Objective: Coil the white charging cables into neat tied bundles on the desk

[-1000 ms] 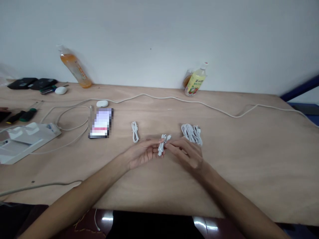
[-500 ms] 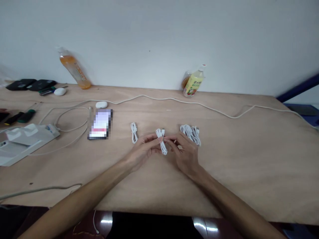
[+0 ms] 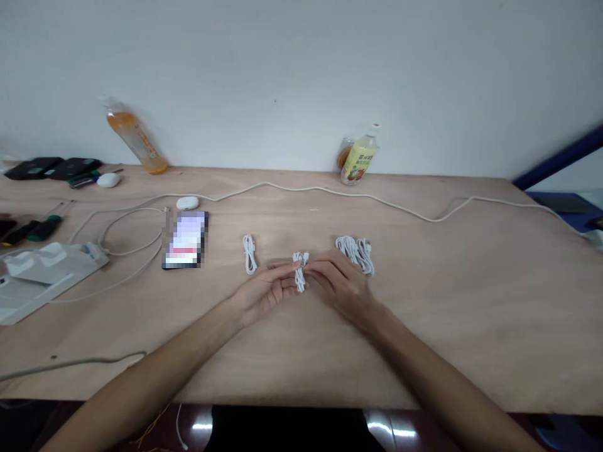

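Observation:
A coiled white USB cable (image 3: pixel 300 279) is pinched upright between the thumb and fingers of my left hand (image 3: pixel 261 292), a little above the table. My right hand (image 3: pixel 346 285) is closed at the bundle's right side, its thumb and index fingertip pressed together by the plug end; any tie between those fingertips is too small to make out. Left of my hands lies another coiled white cable (image 3: pixel 249 254) on the table. Several coiled white cables (image 3: pixel 355 253) sit side by side just beyond my right hand, which partly covers them.
On the left are a blurred-screen phone (image 3: pixel 186 242), a white earbud case (image 3: pixel 187 203), a white power strip (image 3: pixel 56 270) and screwdrivers (image 3: pixel 44 228). An orange drink bottle (image 3: pixel 136 141) and a yellow-labelled bottle (image 3: pixel 358 160) stand by the wall. A long white cord (image 3: pixel 320 189) crosses the table.
The held cable has tilted, and its plug end now leans toward me. My right fingers have drawn closer together at its side. The whole view has shifted slightly.

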{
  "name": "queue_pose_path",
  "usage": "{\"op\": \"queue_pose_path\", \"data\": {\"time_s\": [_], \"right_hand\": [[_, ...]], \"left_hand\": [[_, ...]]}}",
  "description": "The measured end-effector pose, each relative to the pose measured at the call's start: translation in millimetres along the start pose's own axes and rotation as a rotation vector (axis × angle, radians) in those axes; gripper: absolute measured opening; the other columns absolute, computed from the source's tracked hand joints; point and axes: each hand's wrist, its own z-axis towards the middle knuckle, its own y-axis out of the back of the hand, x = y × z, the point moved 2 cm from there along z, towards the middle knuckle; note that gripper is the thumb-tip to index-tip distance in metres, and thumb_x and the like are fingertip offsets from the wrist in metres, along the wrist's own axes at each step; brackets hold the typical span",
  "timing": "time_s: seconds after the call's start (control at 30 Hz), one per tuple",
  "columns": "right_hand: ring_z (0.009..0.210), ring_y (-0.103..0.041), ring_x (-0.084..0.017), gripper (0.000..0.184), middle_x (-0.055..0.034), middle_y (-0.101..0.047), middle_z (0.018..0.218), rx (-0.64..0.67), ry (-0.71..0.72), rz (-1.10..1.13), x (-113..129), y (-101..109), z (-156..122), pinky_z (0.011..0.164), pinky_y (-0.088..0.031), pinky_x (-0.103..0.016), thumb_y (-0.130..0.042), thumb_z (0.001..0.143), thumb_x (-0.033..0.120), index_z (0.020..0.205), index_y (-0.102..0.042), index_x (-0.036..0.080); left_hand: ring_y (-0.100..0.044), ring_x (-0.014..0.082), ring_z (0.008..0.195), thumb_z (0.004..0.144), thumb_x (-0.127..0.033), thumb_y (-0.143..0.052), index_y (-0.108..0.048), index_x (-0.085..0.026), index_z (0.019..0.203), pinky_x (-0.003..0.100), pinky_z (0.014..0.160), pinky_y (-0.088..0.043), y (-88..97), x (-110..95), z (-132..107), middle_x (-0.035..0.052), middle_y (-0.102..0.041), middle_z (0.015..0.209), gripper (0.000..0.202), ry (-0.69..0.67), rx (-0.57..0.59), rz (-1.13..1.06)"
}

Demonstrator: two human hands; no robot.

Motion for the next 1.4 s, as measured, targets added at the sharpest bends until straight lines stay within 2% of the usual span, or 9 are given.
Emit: {"op": "queue_pose_path", "data": {"time_s": [0.1, 0.33, 0.6, 0.77, 0.97, 1.13, 1.4], "right_hand": [[0.089, -0.076, -0.021, 0.016, -0.0073, -0.079, 0.096, -0.013, 0.017, -0.006, 2.0, 2.4, 1.5, 0.076, -0.062, -0.034, -0.064, 0.108, 0.014, 0.114, -0.076, 0.023], [0.082, -0.075, -0.018, 0.011, -0.0051, -0.08, 0.092, -0.013, -0.095, 0.204, -4.0, 3.3, 2.1, 0.07, -0.062, -0.03, -0.066, 0.108, 0.019, 0.105, -0.076, 0.022], [0.085, -0.078, -0.02, 0.02, -0.0051, -0.084, 0.097, -0.114, -0.053, 0.242, -1.2, 3.6, -2.1, 0.076, -0.066, -0.034, -0.074, 0.103, 0.014, 0.116, -0.083, 0.026], [0.082, -0.078, -0.021, 0.022, -0.0045, -0.084, 0.095, -0.095, -0.057, 0.231, -1.8, 5.0, -1.7, 0.072, -0.066, -0.035, -0.075, 0.102, 0.014, 0.117, -0.082, 0.027], [0.083, -0.078, -0.022, 0.019, -0.0071, -0.083, 0.095, -0.087, 0.012, 0.106, 0.2, 3.8, -1.7, 0.072, -0.063, -0.036, -0.069, 0.105, 0.013, 0.116, -0.081, 0.024], [0.081, -0.073, -0.021, 0.018, -0.0073, -0.078, 0.088, -0.04, 0.067, -0.05, 5.5, 3.8, 4.4, 0.07, -0.059, -0.033, -0.06, 0.111, 0.017, 0.106, -0.077, 0.022], [0.075, -0.067, -0.019, 0.025, -0.0049, -0.072, 0.083, 0.038, -0.033, 0.004, 0.9, -1.9, 1.3, 0.066, -0.054, -0.031, -0.05, 0.116, 0.026, 0.099, -0.068, 0.022]], "left_hand": [[-0.074, 0.0117, 0.068, 0.094, -0.005, -0.079, -0.084, -0.009, 0.089, 0.021, 0.067, -0.064, -1.0, -0.8, -1.3, 0.0081, -0.082, 0.085, 0.008, 0.002, 0.007, 0.011], [-0.074, 0.0113, 0.067, 0.096, -0.003, -0.075, -0.084, -0.008, 0.09, 0.02, 0.068, -0.064, 0.5, 1.4, -0.3, 0.0073, -0.081, 0.082, 0.012, 0.041, 0.013, 0.023], [-0.076, 0.0133, 0.071, 0.092, -0.004, -0.081, -0.085, -0.008, 0.092, 0.022, 0.069, -0.065, 4.3, 0.1, 1.2, 0.0084, -0.082, 0.084, 0.006, 0.026, 0.067, 0.043], [-0.076, 0.0132, 0.07, 0.092, -0.005, -0.082, -0.085, -0.008, 0.09, 0.022, 0.068, -0.065, 3.6, 1.0, 0.1, 0.0081, -0.081, 0.083, 0.005, 0.033, 0.06, 0.025], [-0.075, 0.012, 0.066, 0.096, -0.003, -0.075, -0.085, -0.007, 0.09, 0.022, 0.067, -0.066, 0.7, -0.3, -0.5, 0.0082, -0.081, 0.084, 0.012, 0.041, 0.049, 0.019], [-0.077, 0.0127, 0.068, 0.099, -0.003, -0.072, -0.085, -0.008, 0.091, 0.021, 0.068, -0.067, 1.4, 0.0, 0.6, 0.0086, -0.083, 0.086, 0.015, 0.033, 0.052, 0.019], [-0.078, 0.0137, 0.074, 0.097, -0.006, -0.076, -0.085, -0.008, 0.094, 0.022, 0.074, -0.067, 4.5, 2.5, 1.6, 0.0106, -0.084, 0.091, 0.01, 0.01, 0.052, 0.04]]}}
